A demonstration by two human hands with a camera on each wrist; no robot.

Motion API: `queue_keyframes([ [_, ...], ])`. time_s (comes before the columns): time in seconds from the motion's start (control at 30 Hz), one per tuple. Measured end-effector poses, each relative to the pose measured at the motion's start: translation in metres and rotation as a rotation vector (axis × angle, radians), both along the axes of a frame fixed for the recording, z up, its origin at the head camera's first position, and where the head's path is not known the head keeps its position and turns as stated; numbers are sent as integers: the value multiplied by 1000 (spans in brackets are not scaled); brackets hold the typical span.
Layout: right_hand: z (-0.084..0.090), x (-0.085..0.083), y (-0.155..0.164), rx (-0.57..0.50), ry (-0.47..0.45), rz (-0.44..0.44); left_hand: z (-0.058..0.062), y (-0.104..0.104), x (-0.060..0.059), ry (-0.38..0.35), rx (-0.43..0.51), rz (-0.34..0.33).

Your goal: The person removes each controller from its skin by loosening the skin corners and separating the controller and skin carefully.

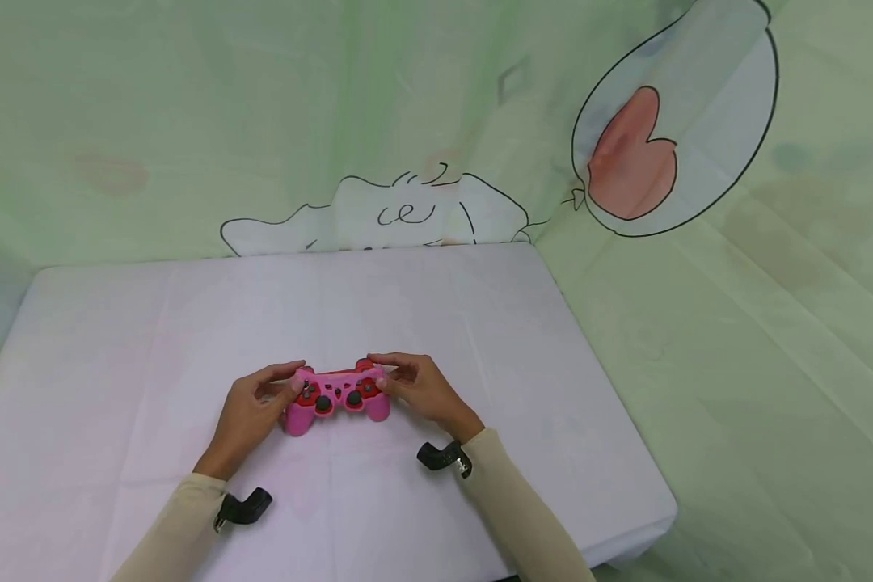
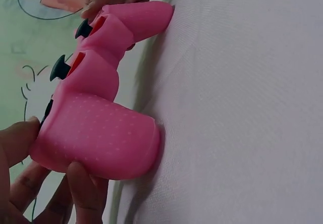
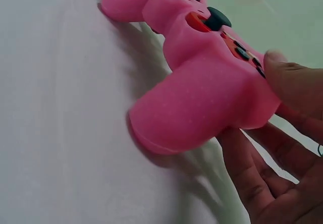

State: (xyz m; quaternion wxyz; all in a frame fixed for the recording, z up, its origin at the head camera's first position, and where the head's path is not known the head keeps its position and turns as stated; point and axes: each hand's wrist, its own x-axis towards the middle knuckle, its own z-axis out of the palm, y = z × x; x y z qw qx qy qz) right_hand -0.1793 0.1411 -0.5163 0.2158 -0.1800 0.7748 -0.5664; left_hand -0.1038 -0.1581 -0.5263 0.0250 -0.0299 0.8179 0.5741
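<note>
A game controller point(image 1: 338, 377) in a pink cover, with red button areas and two black thumbsticks, is held between both hands over the middle of the table. My left hand point(image 1: 250, 408) pinches its left end, thumb on top by the direction buttons and fingers beneath. At the other end, my right hand point(image 1: 425, 390) grips with the thumb on the face and the index finger at the red shoulder button. In the left wrist view the dotted left handle point(image 2: 101, 138) points down close to the cloth. The right wrist view shows the right handle point(image 3: 181, 113) just as near it.
A white cloth covers the table point(image 1: 167, 347). Behind and to the right hangs a pale green curtain point(image 1: 771, 323) with a drawn balloon point(image 1: 706, 121). A black wrist camera point(image 1: 243, 507) is on the left sleeve, another wrist camera point(image 1: 440, 455) on the right.
</note>
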Motion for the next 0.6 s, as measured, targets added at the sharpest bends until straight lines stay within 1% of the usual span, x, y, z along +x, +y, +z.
queue_keyframes([
  [0.07,0,-2,2,6,-4,32,-1,0,1,-5,11,21],
  [0.1,0,-3,3,9,-10,45,-1,1,1,-1,2,37],
  [0.23,-4,-7,5,16,-36,72,-1,4,-1,33,-64,104],
  [0.27,-5,-7,5,29,-24,67,-1,5,-2,41,-88,118],
  [0.37,-10,-9,3,58,42,36,-2,7,-6,43,-111,151],
  [0.47,-14,-11,1,83,108,-13,-3,7,-10,30,-103,163],
  [0.6,-17,-12,-2,95,141,-58,-6,6,-13,4,-78,176],
])
